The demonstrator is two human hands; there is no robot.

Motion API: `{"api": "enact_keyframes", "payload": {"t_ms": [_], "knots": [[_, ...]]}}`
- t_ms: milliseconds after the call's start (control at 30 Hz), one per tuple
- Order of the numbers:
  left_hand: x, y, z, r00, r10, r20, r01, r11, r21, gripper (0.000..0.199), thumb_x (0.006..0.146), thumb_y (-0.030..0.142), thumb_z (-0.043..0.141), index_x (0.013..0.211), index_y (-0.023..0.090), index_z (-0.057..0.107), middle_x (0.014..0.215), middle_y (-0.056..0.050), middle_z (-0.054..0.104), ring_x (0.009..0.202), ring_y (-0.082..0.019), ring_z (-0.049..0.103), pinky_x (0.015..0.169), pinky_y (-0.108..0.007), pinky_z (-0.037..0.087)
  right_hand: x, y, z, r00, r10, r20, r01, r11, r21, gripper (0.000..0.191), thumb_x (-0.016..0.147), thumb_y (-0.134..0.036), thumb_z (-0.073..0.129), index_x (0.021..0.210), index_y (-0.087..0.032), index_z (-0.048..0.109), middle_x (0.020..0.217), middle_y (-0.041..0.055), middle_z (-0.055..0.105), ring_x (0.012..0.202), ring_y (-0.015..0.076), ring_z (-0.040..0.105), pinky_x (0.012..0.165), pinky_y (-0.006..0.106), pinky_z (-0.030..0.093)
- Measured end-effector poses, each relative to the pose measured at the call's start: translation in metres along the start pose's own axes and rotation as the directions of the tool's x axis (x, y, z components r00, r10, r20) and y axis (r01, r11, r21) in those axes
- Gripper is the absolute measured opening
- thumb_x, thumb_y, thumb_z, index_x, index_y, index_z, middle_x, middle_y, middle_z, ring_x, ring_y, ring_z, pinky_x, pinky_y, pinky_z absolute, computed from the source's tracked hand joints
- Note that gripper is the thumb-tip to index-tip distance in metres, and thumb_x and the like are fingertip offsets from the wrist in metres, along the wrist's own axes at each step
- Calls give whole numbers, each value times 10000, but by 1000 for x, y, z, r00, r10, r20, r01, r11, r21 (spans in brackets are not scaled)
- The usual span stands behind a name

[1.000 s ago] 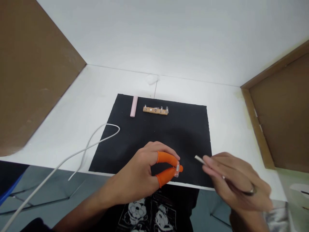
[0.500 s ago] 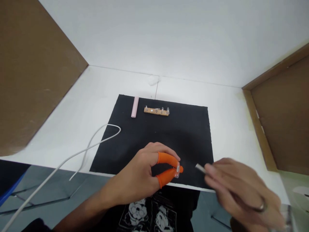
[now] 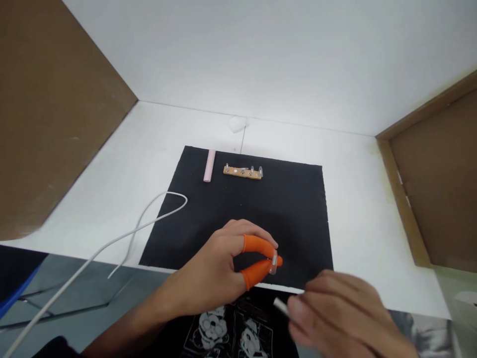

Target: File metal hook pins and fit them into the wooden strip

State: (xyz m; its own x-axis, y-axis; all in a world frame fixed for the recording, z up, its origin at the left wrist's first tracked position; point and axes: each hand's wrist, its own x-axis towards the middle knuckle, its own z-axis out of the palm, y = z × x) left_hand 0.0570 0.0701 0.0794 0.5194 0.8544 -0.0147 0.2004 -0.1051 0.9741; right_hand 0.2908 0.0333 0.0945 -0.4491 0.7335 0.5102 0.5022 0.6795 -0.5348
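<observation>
My left hand [image 3: 227,268] hovers over the near part of the black mat, with orange finger cots on thumb and index finger. Between those two fingertips it pinches a small clear false nail [image 3: 274,263]. My right hand [image 3: 339,318], somewhat blurred, is lower right at the table's front edge. Its fingers are closed on a thin pale stick [image 3: 282,307], whose end points up and left, below the false nail and apart from it. The rest of the stick is hidden in the hand, so its kind does not show.
On the black mat [image 3: 208,214] lie a pink bar [image 3: 209,165] and a tan strip [image 3: 243,172] with several small clear pieces. A white cable [image 3: 137,228] loops over the mat's left edge. Brown panels [image 3: 67,124] flank the white table.
My right hand has moved down and to the left with the pale stick, from over the mat to the table's front edge. The left hand keeps its place and pinch.
</observation>
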Motion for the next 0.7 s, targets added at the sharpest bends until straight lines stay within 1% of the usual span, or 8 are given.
{"api": "enact_keyframes", "payload": {"t_ms": [100, 233, 300, 367, 467, 533, 633, 700], "knots": [[0, 0, 0, 1000, -11, 6, 11, 1000, 0, 120, 955, 108, 739, 970, 222, 774, 1108, 1, 806, 1058, -146, 731, 1051, -304, 503, -1, 1, -4, 999, 3, 48, -1, 999, -44, 120, 997, -79, 659, 977, -166, 739, 732, -36, 748, 621, 105, 698, 609, 270, 605], [-1, 2, 0, 999, -35, 29, 35, 999, 0, 142, 943, 95, 733, 985, 223, 779, 1124, 1, 802, 1073, -152, 727, 1045, -306, 503, 0, 19, -9, 975, -52, -217, 19, 989, -148, 287, 861, 59, 735, 1070, -138, 748, 879, 30, 785, 725, 139, 718, 597, 283, 595], [0, 2, 0, 999, -34, 27, 34, 999, -6, 137, 947, 100, 732, 984, 224, 777, 1121, 1, 803, 1070, -153, 728, 1044, -308, 503, 4, 13, -5, 985, -48, -167, 24, 989, -143, 185, 899, 9, 731, 945, -170, 738, 812, 0, 768, 659, 114, 694, 574, 253, 578], [0, 2, 0, 999, -27, 16, 28, 1000, -8, 121, 954, 111, 736, 974, 223, 776, 1109, 0, 806, 1061, -152, 729, 1054, -313, 499, 7, 1, 0, 999, -35, -21, 33, 995, -98, 239, 1013, -97, 634, 809, -209, 687, 663, -50, 707, 529, 83, 628, 521, 232, 541], [1, 2, 0, 1000, -17, 6, 18, 1000, -6, 105, 956, 119, 746, 970, 219, 775, 1100, 1, 807, 1050, -148, 730, 1060, -312, 495, 7, -5, 1, 999, -29, 43, 34, 992, -122, 240, 1058, -146, 582, 854, -203, 697, 623, -60, 686, 506, 87, 623, 527, 252, 547], [0, 2, 0, 1000, -20, 12, 21, 1000, -4, 121, 948, 105, 744, 976, 218, 779, 1106, 1, 805, 1056, -147, 729, 1050, -306, 498, 3, 6, -5, 1000, -13, 18, 16, 992, -126, 163, 990, -78, 652, 964, -208, 747, 707, -42, 735, 577, 105, 667, 542, 252, 563], [-1, 2, -1, 999, -35, 27, 35, 999, -6, 148, 941, 88, 734, 988, 219, 785, 1130, -2, 803, 1070, -150, 727, 1027, -301, 507, -2, 20, -13, 978, -56, -201, 20, 984, -174, 356, 872, 21, 732, 1157, -190, 760, 877, 2, 794, 690, 148, 713, 640, 311, 621], [-1, 1, -1, 999, -36, 27, 37, 999, -10, 148, 942, 91, 734, 989, 222, 784, 1134, -3, 803, 1075, -152, 727, 1015, -298, 511, -3, 16, -10, 990, -38, -136, 12, 982, -189, 248, 915, -39, 722, 1099, -198, 768, 857, -7, 787, 687, 144, 714, 645, 305, 616]]}}
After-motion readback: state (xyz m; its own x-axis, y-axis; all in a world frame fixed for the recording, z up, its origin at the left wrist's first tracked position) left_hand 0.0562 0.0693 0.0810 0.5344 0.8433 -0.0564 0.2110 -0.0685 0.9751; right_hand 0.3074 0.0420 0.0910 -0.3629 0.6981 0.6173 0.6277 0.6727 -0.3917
